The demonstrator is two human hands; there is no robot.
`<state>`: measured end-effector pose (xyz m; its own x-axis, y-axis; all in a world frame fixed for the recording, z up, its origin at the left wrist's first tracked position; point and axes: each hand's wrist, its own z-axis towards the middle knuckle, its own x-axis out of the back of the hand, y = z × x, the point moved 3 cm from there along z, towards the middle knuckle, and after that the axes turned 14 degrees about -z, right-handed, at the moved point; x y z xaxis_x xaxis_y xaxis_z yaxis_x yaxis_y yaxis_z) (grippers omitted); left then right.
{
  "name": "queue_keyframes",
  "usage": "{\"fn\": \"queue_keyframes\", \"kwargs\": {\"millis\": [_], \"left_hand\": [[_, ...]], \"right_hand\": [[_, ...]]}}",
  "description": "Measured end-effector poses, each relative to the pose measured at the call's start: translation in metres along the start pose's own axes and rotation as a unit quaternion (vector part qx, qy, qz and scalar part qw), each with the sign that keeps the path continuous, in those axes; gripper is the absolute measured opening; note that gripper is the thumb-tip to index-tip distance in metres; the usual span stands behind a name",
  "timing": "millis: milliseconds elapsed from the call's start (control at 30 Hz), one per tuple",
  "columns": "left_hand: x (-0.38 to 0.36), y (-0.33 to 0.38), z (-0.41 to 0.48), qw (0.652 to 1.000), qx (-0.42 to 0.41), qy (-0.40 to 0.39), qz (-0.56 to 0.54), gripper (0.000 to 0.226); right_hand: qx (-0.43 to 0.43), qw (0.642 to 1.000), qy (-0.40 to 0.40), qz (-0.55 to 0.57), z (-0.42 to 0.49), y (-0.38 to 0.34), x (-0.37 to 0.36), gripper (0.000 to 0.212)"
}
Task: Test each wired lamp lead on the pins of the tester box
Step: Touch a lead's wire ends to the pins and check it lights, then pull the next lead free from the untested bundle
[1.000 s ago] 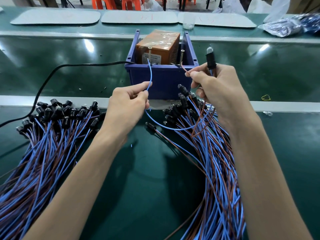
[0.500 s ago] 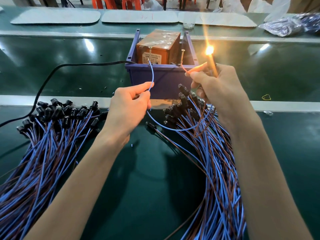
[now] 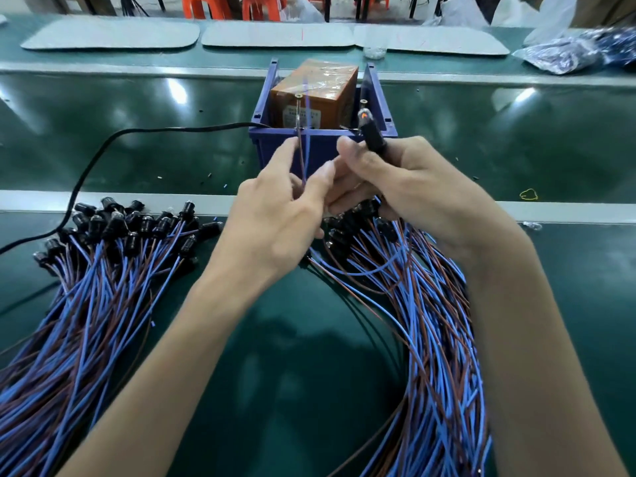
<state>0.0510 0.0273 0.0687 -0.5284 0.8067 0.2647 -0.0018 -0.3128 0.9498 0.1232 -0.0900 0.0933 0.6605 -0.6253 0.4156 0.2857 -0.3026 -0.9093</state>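
The tester box, orange-brown and wrapped in film, sits in a blue bin with two upright metal pins, left pin and right pin. My left hand pinches a blue and a brown wire together, their ends pointing up in front of the left pin. My right hand grips a black lamp holder, its bulb faintly orange at the tip, just in front of the bin. The two hands touch at the fingertips.
A pile of wired lamp leads lies left, another pile under my right forearm. A black power cable runs from the bin to the left edge. Grey mats and plastic bags lie beyond the belt.
The lamp glowed brightly half a second ago and is now nearly dark. The brown wire has come off the right pin; my hands moved together and my left hand now holds both wires.
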Motion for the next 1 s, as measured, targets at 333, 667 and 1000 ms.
{"fn": "queue_keyframes", "kwargs": {"millis": [333,667,1000], "left_hand": [[0.021,-0.008,-0.002,0.889,0.053,-0.129,0.437,0.024],[-0.04,0.017,-0.077,0.777,0.008,-0.482,0.406,0.04],[-0.07,-0.001,-0.087,0.728,0.011,-0.583,0.36,0.034]], "right_hand": [[-0.066,0.971,0.165,-0.162,0.007,0.018,0.03,0.061],[-0.084,0.987,0.088,-0.107,0.005,0.032,0.035,0.011],[-0.064,0.948,-0.068,-0.303,0.003,0.036,0.016,0.021]]}}
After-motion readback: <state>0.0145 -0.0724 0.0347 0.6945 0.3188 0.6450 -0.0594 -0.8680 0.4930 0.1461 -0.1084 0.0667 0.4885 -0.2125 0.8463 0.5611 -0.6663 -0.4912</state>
